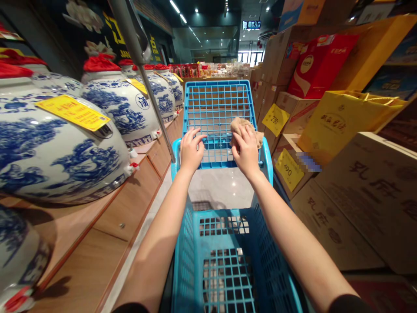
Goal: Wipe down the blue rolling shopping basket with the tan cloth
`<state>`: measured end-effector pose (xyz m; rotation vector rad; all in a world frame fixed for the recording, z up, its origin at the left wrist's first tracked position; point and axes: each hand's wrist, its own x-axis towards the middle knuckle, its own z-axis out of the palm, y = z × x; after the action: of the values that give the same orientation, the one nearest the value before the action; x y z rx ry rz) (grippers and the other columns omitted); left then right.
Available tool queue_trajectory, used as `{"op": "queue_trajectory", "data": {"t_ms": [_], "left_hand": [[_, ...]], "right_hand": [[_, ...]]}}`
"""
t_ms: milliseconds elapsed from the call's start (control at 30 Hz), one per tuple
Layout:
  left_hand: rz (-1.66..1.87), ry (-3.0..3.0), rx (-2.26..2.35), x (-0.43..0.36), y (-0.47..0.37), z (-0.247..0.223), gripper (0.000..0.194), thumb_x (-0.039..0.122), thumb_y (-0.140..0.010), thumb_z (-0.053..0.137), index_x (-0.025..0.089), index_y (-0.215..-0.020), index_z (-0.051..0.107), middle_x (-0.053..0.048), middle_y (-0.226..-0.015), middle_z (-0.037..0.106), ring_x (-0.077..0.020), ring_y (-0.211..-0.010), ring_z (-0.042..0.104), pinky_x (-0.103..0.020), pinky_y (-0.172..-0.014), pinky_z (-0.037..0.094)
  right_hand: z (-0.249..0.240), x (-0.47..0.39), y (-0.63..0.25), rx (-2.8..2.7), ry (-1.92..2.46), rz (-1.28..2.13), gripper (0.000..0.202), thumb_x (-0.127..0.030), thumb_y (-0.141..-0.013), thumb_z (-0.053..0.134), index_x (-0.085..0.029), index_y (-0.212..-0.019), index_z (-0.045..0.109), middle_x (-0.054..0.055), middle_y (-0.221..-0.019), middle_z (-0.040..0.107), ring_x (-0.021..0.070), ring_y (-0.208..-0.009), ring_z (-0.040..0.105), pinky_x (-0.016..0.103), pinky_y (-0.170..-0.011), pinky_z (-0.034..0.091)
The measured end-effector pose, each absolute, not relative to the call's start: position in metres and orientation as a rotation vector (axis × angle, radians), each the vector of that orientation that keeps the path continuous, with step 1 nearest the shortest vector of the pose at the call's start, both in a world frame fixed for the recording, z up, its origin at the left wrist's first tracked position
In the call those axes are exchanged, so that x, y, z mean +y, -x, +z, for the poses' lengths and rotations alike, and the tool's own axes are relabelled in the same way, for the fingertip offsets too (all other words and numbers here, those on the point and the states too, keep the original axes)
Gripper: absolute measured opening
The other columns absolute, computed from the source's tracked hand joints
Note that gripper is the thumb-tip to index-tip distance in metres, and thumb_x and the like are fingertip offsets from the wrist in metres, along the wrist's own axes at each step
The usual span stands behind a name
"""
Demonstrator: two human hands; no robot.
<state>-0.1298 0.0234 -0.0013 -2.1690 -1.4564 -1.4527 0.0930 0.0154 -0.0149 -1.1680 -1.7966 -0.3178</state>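
Note:
A blue plastic shopping cart (pixel 198 214) stands in front of me, with its grid flap (pixel 217 83) raised at the far end. My left hand (pixel 191 151) is at the left part of the flap, its fingers loosely curved and apart, with nothing in it. Over on the flap's right side, my right hand (pixel 245 148) holds a crumpled beige cloth (pixel 239 123) against the blue plastic. Part of the cloth is hidden under the fingers. Both arms reach forward over the basket.
Large blue-and-white porcelain jars (pixel 55 148) with red cloth tops line a wooden cabinet (pixel 110 221) on the left. A metal pole (pixel 156 104) rises by the cart's left side. Stacked cartons (pixel 365 187) and gift bags (pixel 345 121) crowd the right. Packaged goods (pixel 221 69) lie ahead.

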Motion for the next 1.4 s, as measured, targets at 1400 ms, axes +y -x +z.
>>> {"op": "queue_trajectory", "data": {"t_ms": [1400], "left_hand": [[-1.447, 2.16, -1.47, 0.019, 0.127, 0.0, 0.033, 0.01, -0.09, 0.051, 0.025, -0.106, 0.076, -0.005, -0.141, 0.067, -0.0276, -0.145, 0.052, -0.052, -0.124, 0.04]], "right_hand": [[-0.029, 0.009, -0.065, -1.948, 1.023, -0.281, 0.057, -0.007, -0.098, 0.036, -0.021, -0.148, 0.058, 0.008, -0.166, 0.043, 0.0232, -0.162, 0.023, 0.053, -0.129, 0.033]]}}
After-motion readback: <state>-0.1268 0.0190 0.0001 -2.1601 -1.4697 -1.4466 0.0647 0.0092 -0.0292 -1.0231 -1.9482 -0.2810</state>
